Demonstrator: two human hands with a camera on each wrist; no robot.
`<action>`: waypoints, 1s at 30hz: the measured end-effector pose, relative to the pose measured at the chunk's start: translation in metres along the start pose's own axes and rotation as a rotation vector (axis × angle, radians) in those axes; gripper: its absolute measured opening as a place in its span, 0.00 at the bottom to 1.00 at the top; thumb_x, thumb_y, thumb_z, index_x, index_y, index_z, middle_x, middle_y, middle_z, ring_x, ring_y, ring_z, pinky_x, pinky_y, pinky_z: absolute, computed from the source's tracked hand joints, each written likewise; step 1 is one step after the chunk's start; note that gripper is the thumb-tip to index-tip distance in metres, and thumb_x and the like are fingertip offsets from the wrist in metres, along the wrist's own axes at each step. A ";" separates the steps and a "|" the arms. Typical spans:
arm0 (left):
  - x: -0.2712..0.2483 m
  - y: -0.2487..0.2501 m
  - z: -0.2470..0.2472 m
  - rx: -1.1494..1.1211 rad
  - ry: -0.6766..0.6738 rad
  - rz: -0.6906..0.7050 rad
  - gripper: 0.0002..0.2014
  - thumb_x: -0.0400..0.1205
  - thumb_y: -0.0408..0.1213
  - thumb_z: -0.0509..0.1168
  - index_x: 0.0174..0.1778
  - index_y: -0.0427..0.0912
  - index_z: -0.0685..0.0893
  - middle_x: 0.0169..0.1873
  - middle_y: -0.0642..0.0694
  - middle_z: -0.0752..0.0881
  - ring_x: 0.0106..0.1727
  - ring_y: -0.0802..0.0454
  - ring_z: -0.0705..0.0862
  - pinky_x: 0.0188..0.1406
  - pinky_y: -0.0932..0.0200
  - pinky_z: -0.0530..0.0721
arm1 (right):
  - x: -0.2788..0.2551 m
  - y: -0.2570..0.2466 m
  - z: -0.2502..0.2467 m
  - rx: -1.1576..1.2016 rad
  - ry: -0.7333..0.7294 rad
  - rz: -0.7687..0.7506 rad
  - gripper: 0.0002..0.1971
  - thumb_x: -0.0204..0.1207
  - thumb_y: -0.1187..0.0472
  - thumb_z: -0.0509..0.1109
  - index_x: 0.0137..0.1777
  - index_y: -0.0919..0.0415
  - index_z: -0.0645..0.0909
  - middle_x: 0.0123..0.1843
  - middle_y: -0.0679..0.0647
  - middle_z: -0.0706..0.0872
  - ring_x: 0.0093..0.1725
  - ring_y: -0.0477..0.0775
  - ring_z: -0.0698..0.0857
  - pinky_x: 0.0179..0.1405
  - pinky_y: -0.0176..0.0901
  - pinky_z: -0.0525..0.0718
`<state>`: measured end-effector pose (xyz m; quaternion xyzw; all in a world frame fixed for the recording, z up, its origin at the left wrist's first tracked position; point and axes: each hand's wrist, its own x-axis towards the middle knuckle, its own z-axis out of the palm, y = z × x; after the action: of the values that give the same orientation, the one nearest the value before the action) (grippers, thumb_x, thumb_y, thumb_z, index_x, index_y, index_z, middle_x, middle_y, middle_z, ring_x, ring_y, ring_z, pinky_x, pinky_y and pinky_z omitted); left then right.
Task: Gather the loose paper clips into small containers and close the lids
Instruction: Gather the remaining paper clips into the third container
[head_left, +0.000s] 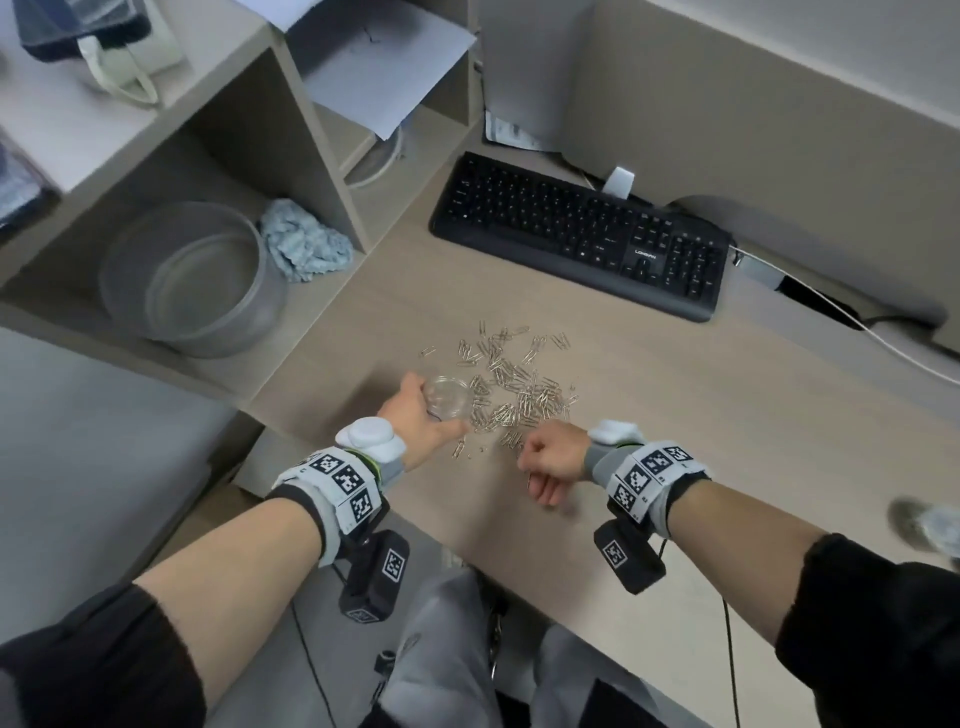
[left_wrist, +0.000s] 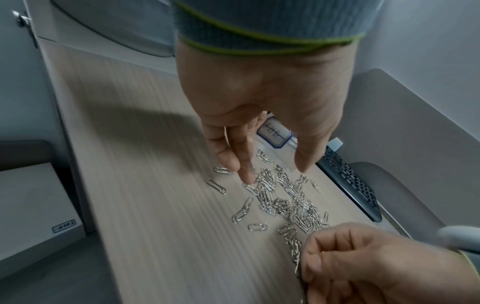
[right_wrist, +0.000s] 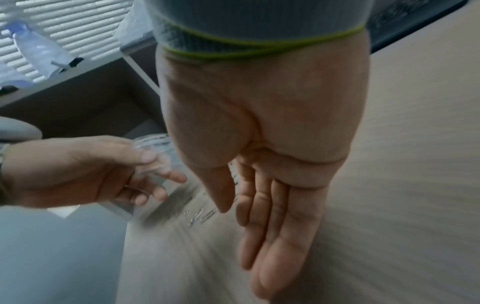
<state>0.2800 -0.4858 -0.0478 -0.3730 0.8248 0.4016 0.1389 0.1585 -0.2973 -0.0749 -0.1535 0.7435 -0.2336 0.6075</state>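
Note:
A pile of silver paper clips (head_left: 514, 387) lies spread on the wooden desk (head_left: 675, 415). My left hand (head_left: 435, 408) grips a small clear round container (head_left: 448, 397) at the pile's left edge, with its opening facing up. In the left wrist view the container (left_wrist: 275, 133) carries a blue-framed label and hangs just above the clips (left_wrist: 285, 197). My right hand (head_left: 535, 475) is at the pile's near edge with its fingers curled. It (left_wrist: 363, 263) pinches a few paper clips (left_wrist: 298, 265). The right wrist view is blurred; the left hand (right_wrist: 78, 170) and container (right_wrist: 153, 144) show there.
A black keyboard (head_left: 582, 234) lies behind the pile, and a white cable (head_left: 857, 332) runs to its right. On the left, a shelf unit holds a grey round bowl (head_left: 192, 280) and a blue cloth (head_left: 304, 241). The desk's near edge runs just below my wrists.

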 end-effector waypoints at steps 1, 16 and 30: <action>0.000 -0.004 -0.002 0.002 0.003 -0.007 0.33 0.68 0.56 0.78 0.59 0.47 0.68 0.49 0.49 0.84 0.48 0.47 0.84 0.45 0.56 0.77 | 0.002 -0.003 0.004 -0.001 0.000 0.009 0.11 0.82 0.67 0.63 0.38 0.67 0.79 0.36 0.68 0.89 0.29 0.62 0.88 0.23 0.45 0.87; 0.006 -0.041 -0.049 -0.036 0.112 -0.120 0.32 0.69 0.51 0.77 0.63 0.45 0.69 0.49 0.48 0.85 0.50 0.43 0.85 0.53 0.51 0.83 | 0.040 -0.084 0.051 0.258 -0.025 -0.147 0.10 0.84 0.73 0.57 0.46 0.63 0.76 0.41 0.65 0.87 0.35 0.61 0.88 0.34 0.44 0.89; 0.004 -0.044 -0.053 -0.080 0.079 -0.109 0.30 0.73 0.46 0.77 0.63 0.43 0.69 0.47 0.48 0.84 0.47 0.46 0.83 0.45 0.57 0.76 | 0.047 -0.095 0.019 0.416 0.199 -0.110 0.09 0.82 0.76 0.57 0.57 0.67 0.74 0.41 0.65 0.83 0.31 0.58 0.84 0.27 0.42 0.85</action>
<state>0.3133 -0.5455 -0.0408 -0.4379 0.7915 0.4110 0.1130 0.1613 -0.4044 -0.0667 -0.0414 0.7263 -0.4284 0.5360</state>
